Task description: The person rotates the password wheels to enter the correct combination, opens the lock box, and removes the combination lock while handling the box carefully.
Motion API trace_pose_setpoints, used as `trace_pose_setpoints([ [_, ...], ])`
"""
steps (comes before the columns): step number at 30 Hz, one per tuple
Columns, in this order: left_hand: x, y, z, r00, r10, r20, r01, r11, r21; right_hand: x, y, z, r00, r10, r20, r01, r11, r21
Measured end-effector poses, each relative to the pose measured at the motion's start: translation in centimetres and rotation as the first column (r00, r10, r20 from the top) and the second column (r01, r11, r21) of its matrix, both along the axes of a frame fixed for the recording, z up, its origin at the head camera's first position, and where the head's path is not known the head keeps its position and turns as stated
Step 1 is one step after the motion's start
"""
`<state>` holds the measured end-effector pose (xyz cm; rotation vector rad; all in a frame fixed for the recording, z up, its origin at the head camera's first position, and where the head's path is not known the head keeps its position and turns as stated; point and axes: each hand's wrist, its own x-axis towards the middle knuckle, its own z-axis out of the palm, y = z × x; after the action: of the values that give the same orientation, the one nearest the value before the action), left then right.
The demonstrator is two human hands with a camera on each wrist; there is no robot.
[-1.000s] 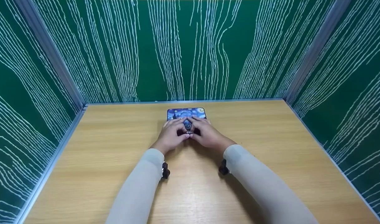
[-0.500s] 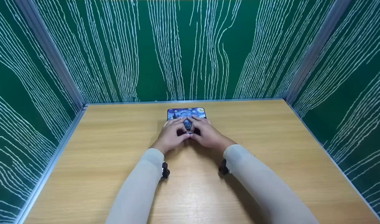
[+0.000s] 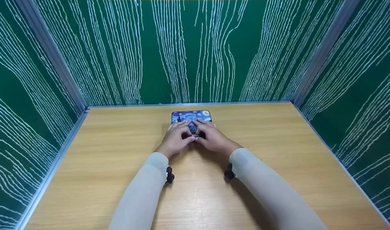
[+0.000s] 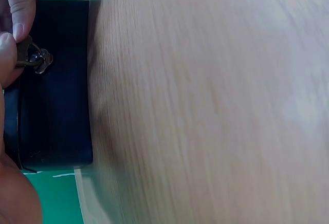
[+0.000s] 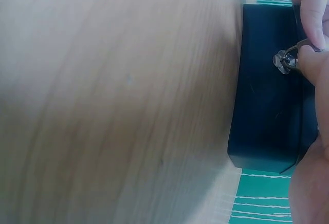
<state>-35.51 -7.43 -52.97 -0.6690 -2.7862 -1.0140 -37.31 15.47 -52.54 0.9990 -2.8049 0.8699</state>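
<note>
Green walls (image 3: 148,54) with wavering white lines rise beyond the fingers and well out to either side, unchanged since a second ago. The wood-grained table (image 3: 99,166) spreads under and around the fingers, its far edge a little beyond them. Pale sleeves (image 3: 137,195) lead in from behind the hands, in the same place as in the earlier frames. Directly beneath the fingers sits the box (image 4: 56,113), dark-sided and upright on the table, also unmoved. Its lid (image 3: 195,115), printed with a blue swirling night sky, lies closed, so the inside is hidden; its far part shows ahead of the fingertips.

The left hand (image 3: 176,138) and right hand (image 3: 213,137) grip the box from both sides, fingers arched over the lid and thumbs at the near face, a gap between each thumb and forefinger. Any shift since half a second ago is too slight to tell. Smallest, the metal latch (image 4: 43,61) is on the near face, where both thumb tips meet at its bronze-coloured loop.
</note>
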Motion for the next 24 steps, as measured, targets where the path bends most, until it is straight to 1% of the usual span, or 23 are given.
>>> trace_pose_setpoints([
  [6,-0.02,-0.06,-0.02,1.0,-0.008,0.002,0.008,1.0,0.0,-0.13,-0.01,-0.16,1.0,0.017,-0.016,-0.018,1.0,-0.018],
  [16,0.01,-0.04,0.02,1.0,-0.003,0.007,0.003,1.0,0.005,-0.1,0.04,-0.17,1.0,0.022,-0.02,-0.023,0.999,-0.026],
  [24,0.07,-0.13,0.08,1.0,-0.005,0.011,0.005,1.0,0.007,-0.09,-0.03,-0.13,1.0,0.004,0.005,-0.003,1.0,-0.028],
])
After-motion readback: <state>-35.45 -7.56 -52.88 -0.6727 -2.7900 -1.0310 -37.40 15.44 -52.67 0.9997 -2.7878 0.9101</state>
